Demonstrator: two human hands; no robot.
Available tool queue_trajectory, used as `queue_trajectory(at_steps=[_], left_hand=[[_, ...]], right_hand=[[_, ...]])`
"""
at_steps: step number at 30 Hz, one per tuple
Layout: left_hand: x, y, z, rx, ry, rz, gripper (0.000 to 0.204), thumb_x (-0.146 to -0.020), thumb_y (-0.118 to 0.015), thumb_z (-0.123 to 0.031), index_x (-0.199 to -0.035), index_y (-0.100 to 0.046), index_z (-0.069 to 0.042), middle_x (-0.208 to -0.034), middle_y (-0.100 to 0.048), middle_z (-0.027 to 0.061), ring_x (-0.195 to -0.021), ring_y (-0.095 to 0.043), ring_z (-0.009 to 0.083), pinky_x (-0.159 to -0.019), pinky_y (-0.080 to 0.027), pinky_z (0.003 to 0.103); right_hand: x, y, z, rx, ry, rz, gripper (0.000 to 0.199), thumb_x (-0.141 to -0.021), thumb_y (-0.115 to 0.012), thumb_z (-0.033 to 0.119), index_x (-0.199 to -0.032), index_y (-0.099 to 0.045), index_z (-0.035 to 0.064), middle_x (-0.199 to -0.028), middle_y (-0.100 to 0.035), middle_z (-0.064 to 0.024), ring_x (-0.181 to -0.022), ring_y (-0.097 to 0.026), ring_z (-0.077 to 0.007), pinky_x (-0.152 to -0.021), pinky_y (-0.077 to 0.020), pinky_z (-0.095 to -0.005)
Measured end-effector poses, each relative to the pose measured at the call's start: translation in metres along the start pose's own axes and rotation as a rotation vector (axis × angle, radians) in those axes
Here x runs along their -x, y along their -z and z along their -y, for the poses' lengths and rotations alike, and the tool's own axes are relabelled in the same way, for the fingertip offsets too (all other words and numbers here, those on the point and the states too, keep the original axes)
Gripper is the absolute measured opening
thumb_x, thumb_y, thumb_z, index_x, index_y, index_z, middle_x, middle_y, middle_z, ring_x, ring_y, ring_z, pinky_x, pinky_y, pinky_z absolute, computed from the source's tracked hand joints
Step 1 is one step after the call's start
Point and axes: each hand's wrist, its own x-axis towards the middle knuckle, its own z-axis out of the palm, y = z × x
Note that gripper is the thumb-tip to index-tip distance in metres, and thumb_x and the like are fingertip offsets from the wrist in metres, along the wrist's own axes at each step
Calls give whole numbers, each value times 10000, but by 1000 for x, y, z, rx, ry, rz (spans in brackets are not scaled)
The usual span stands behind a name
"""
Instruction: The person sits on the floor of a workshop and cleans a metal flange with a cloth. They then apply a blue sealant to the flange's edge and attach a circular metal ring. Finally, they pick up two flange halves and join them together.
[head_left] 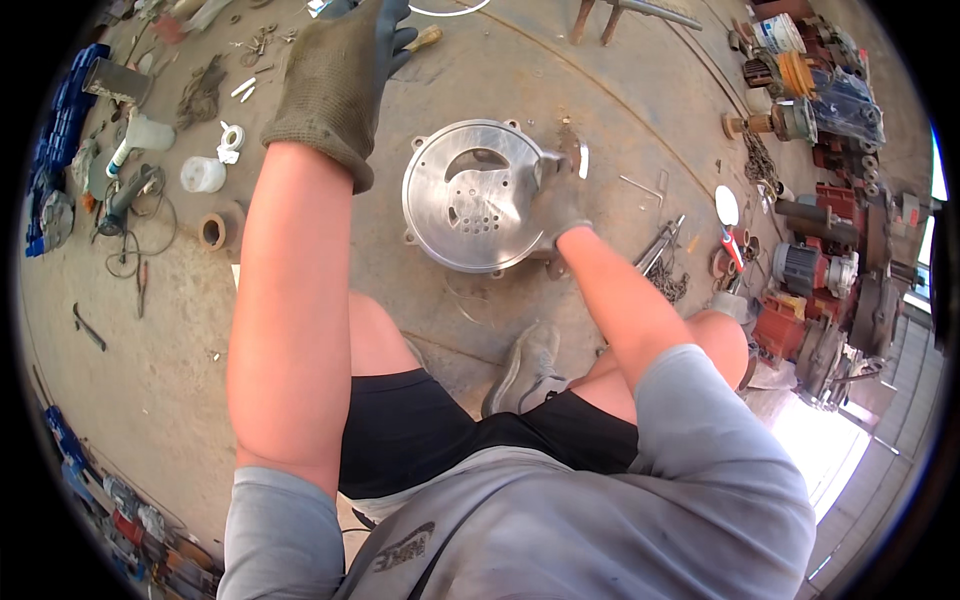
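My left hand (345, 75), in a brown and dark grey work glove, is stretched far out at the top, well above the floor. Its visible fingers are apart, and the frame's upper edge cuts off part of it. Just past those fingers a wooden handle (427, 37) shows on the floor. In front of my feet lies a round shiny metal cover (440, 225) with a curved slot, several small holes and lugs around its rim. My gloved right hand (562, 200) touches its right edge. Blur smears those fingers, so whether they grip anything is unclear.
Left are a white tape roll (231, 137), a plastic tub (203, 175), a metal ring (220, 228) and a corded power tool (122, 205). Tongs-like tools (661, 245) and a chain (668, 285) lie right, before motors (810, 268) and machine parts. A metal stand (640, 12) is at the top.
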Motion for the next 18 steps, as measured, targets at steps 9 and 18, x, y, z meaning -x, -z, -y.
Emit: queue_trajectory(at_steps=[9,18], left_hand=[[7,-6,-5,-23,7,23,470,-1076,-608,-259,-1439,-588,39,-1380,-670,213,-1199,-692,284,-1033,-567,382],[-15,22,25,-253,-163,34,403,-1066,-621,-311,-1358,-667,-36,-1259,-718,122,-1064,-697,231,-943,-559,353]], right_hand=[[-4,-14,1,334,167,60,347,-1013,-573,267,-1293,-708,114,-1227,-700,-162,-1224,-658,-378,-1017,-521,-504],[76,0,139,-76,468,273,277,-1014,-569,263,-1193,-733,129,-1163,-719,-132,-1042,-696,-291,-878,-564,-443]])
